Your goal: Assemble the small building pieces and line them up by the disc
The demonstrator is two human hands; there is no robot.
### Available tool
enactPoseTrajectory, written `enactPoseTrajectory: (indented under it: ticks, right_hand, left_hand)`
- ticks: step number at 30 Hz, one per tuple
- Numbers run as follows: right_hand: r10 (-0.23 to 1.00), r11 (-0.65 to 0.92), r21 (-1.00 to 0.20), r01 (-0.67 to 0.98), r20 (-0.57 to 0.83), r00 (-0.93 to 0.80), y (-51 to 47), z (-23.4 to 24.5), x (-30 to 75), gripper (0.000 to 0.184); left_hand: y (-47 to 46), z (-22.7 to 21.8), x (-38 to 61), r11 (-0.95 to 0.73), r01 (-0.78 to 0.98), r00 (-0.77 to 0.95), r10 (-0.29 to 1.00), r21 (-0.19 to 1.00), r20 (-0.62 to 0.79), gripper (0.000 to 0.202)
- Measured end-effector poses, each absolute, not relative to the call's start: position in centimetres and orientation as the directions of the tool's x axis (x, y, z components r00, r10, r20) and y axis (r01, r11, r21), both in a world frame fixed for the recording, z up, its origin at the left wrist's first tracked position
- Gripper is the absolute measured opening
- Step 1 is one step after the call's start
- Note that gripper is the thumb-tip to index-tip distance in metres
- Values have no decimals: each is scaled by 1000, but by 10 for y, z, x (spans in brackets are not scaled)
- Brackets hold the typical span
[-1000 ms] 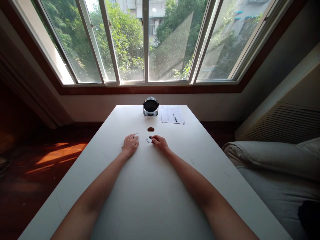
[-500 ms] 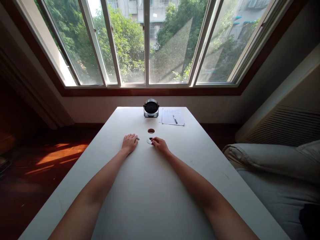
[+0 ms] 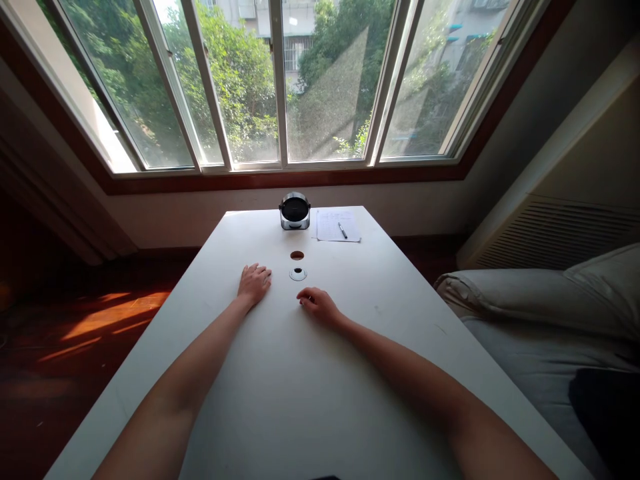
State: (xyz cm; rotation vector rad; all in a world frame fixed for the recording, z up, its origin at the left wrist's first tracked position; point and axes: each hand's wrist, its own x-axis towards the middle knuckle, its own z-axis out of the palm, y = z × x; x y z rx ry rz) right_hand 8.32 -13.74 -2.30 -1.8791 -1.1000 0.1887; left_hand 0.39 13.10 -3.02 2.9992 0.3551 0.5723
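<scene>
My left hand (image 3: pixel 255 283) lies palm down on the white table (image 3: pixel 300 373), fingers stretched out. Whatever may be beneath that palm is hidden. My right hand (image 3: pixel 319 305) rests on its side with the fingers curled toward the thumb. Between those fingertips there may be something small and dark, too small to name. Just beyond the right hand lies a thin, clear round disc (image 3: pixel 292 275) with a dark centre, apart from both hands. Behind the disc is a round hole (image 3: pixel 297 255) in the tabletop.
A round black device on a stand (image 3: pixel 295 211) is at the table's far end. Beside it lie sheets of paper (image 3: pixel 330 227) with a pen (image 3: pixel 343 231) on top. A pale sofa (image 3: pixel 520 300) borders the right side, and a window (image 3: pixel 325 87) faces me.
My right hand has let go of the disc and drawn back toward me. The small metal thing by my left fingertips no longer shows. The view has shifted slightly.
</scene>
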Motion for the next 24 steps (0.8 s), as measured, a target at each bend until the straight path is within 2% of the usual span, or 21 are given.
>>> enactPoseTrajectory:
  ticks: [6,10,13,19,24]
  right_hand:
    - [774,-138,-805,577,276,570,-160,-18,73,21]
    - [774,-144,-811,567,264,576,-158,-18,74,21]
    - [770,-161,-814,558,251,587,-157,-19,73,23]
    - [756,-191,-811,553,238,610,-158,-20,71,23]
    - [758,-185,-812,554,241,606,-157,-17,71,23]
  left_hand:
    - [136,-27,-9,-951,285,872,310,120,379,32]
    - [122,-32,-18,-943,311,861,332,116,385,40]
    - [110,-36,-20,-945,309,876,326,104,356,48]
    - [116,-33,-11,-945,323,902,325,54,284,49]
    - [133,-34,-3,-903,408,874,429,135,228,50]
